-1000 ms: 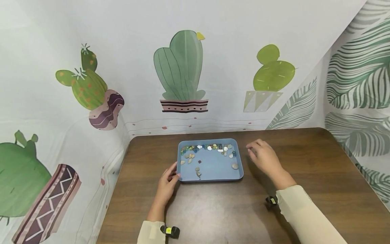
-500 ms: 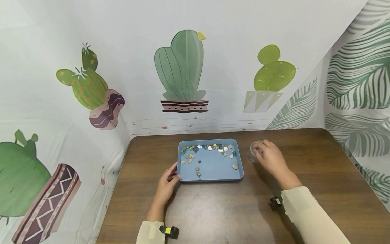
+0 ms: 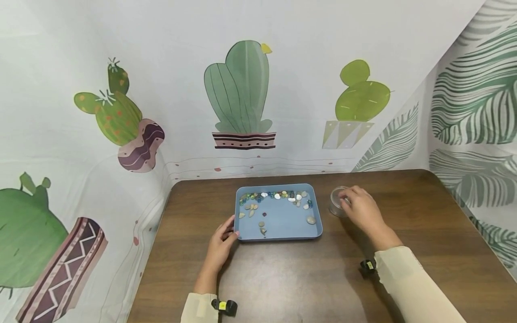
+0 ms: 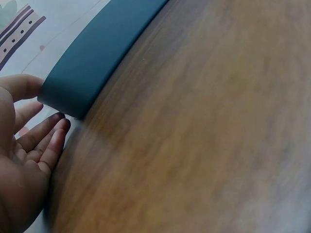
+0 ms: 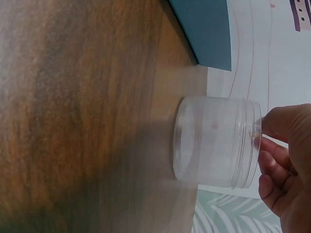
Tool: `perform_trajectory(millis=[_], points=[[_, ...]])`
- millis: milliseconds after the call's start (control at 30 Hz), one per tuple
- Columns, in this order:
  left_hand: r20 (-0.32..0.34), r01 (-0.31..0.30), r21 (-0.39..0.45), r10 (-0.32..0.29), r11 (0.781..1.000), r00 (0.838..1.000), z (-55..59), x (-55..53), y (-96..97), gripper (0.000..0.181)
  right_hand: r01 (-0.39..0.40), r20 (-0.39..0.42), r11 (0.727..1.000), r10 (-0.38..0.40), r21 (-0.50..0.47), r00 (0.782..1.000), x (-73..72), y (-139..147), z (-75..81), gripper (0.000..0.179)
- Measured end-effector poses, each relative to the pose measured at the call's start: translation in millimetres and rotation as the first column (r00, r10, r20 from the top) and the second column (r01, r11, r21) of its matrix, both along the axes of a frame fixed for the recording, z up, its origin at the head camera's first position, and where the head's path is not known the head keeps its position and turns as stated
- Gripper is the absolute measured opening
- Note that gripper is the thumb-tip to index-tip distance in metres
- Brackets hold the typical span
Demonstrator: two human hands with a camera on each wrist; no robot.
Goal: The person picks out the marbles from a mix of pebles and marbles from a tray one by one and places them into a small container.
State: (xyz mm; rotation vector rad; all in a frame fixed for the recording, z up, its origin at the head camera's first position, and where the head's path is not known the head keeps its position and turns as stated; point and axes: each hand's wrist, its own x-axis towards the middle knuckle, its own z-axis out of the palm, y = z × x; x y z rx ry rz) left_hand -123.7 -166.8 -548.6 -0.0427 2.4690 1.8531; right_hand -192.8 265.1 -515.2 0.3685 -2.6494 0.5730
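Observation:
A shallow blue tray (image 3: 278, 233) lies on the table, with small stones and glass beads inside, mostly along its far wall. My left hand (image 3: 221, 242) rests against its near left corner, fingers and thumb touching the wall; the left wrist view shows the hand (image 4: 29, 141) beside the tray's dark blue side (image 4: 92, 58). To the right of the tray stands a clear, lidless jar (image 3: 336, 207), upright. My right hand (image 3: 359, 208) pinches its rim; in the right wrist view, curled fingers (image 5: 274, 167) meet the threaded top of the see-through jar (image 5: 209, 141).
The brown wooden table (image 3: 282, 278) backs onto a white cloth wall printed with cacti (image 3: 246, 89) and leaves. A large grey-beige pebble (image 3: 310, 220) lies at the tray's right side, and a small dark red stone (image 3: 264, 214) near its middle.
My right hand has moved a little to the right, away from the tray. The clear jar, not discernible one second ago, now shows at its fingertips. Left hand and tray have stayed put.

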Motion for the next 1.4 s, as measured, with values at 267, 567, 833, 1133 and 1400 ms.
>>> perform_trajectory(millis=[267,567,833,1133,1400], points=[[0.005,0.001,0.000,-0.001,1.000,1.000,0.0,-0.6,0.0,0.052,0.023,0.026,1.000,-0.022,-0.021,0.999,2.4,1.6,0.6,0.019],[0.010,0.006,0.003,-0.006,1.000,1.000,2.0,0.2,0.0,0.052,0.028,0.032,0.999,-0.027,-0.034,0.999,4.0,-0.5,4.3,0.021],[0.008,0.008,0.006,-0.008,1.000,1.000,2.6,0.4,0.3,0.052,0.023,0.037,0.999,-0.021,-0.040,0.999,5.0,-4.3,7.2,0.021],[0.016,0.006,0.006,-0.006,1.000,1.000,2.6,1.3,0.1,0.052,0.008,0.023,0.999,-0.007,-0.046,1.000,5.3,-10.5,9.7,0.020],[0.015,-0.003,0.008,0.003,1.000,1.000,3.0,1.3,0.9,0.052,-0.026,0.039,0.998,0.028,-0.056,0.999,5.9,-19.6,10.1,0.019]])
